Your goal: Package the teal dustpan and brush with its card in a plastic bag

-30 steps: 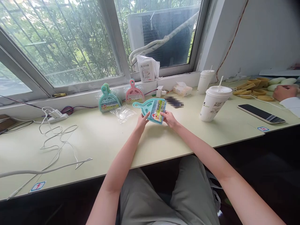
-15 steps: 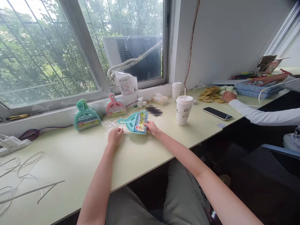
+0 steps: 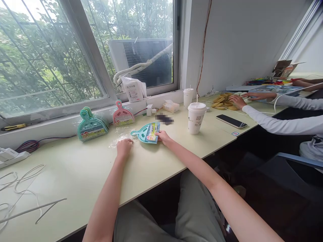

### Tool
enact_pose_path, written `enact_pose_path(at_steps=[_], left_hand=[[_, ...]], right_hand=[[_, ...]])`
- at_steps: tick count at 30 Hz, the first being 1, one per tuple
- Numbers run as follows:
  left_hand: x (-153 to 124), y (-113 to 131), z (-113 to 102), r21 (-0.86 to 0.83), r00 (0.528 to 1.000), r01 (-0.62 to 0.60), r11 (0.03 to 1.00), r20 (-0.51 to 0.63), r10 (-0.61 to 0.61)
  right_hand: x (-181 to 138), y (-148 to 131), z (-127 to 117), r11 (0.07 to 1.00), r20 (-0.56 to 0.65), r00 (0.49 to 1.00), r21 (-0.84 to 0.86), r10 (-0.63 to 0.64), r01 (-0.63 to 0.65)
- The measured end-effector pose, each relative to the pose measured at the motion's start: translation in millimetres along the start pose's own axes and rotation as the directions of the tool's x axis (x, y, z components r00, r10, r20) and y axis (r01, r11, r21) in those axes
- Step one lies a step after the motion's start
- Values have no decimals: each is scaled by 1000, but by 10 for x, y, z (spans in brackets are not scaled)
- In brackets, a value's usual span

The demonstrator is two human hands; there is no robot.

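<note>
A turquoise dustpan-and-brush set [image 3: 145, 133] with a printed yellow label is tilted above the table, its handle toward the left. My right hand [image 3: 164, 137] grips its wide right end, thumb over the label side. Left of the handle, a crumpled clear plastic bag [image 3: 118, 140] lies on the table. My left hand [image 3: 124, 147] rests there with curled fingers closed on the bag's near side; the fingertips are partly hidden. Several green dustpan sets [image 3: 91, 126] stand stacked by the windowsill, and beside them stands a pink dustpan set [image 3: 122, 116].
A white lidded cup [image 3: 195, 118] with a straw stands right of my right hand, near a phone [image 3: 231, 121]. A second cup [image 3: 188, 98] and a tissue pack [image 3: 171, 106] are farther back. Cables [image 3: 24, 188] lie at left. At right, a co-worker's hands [image 3: 238, 101] touch yellowish pieces [image 3: 223, 101].
The turquoise dustpan set has shifted slightly right, away from the plastic bag, which lies flatter. The co-worker's hands have moved together over the pieces.
</note>
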State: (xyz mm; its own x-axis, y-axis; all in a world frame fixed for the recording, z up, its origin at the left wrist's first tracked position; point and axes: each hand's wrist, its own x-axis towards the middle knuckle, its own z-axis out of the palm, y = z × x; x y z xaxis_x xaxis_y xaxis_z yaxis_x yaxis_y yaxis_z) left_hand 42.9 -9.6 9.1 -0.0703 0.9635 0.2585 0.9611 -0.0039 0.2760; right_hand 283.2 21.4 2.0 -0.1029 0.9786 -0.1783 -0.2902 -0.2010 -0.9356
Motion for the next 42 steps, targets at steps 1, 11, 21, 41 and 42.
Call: enact_pose_path(at_steps=[1,11,21,41,42], left_hand=[[5,9,-23,-17,1000,28,999,-3,-28],[-22,-11,63,52,994,86,995,-66,-83],[4,-114,69,39,982,160,986,-111,-155],[-189,393,33,-314,933,-252,915,-332,142],[-197,413,28,-349,920,-277,896,-364,143]], right_hand=[[-4,-3,-4,1000,1,1000,3,3,-3],[10,34,-24,998,59,998,-50,37,-34],[-39,4,-22,998,64,997,-45,37,-34],[-83,16,-15,991,181,978,-69,-101,115],[-90,18,-12,991,204,974,-74,-96,114]])
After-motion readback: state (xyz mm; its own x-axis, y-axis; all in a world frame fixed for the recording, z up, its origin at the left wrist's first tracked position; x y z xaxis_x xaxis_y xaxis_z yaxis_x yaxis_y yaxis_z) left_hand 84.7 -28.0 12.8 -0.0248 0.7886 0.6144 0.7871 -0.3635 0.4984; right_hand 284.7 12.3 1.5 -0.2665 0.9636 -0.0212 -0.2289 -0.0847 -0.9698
